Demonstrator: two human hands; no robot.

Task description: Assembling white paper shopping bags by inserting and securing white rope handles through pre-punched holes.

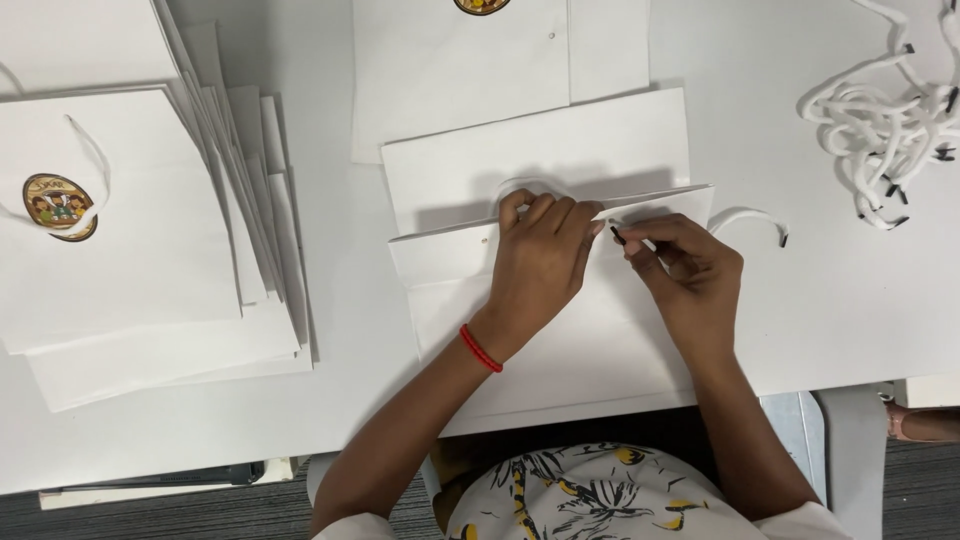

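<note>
1. Pinching the black tip of the white cord point(745, 216), the right hand point(690, 280) aims it at the bag's top edge.
2. The left hand point(540, 262) lies curled on the white paper bag point(560, 350), near the table's point(820, 300) front edge.
3. Best keep the fold pressed flat, feeding the tip straight.
</note>
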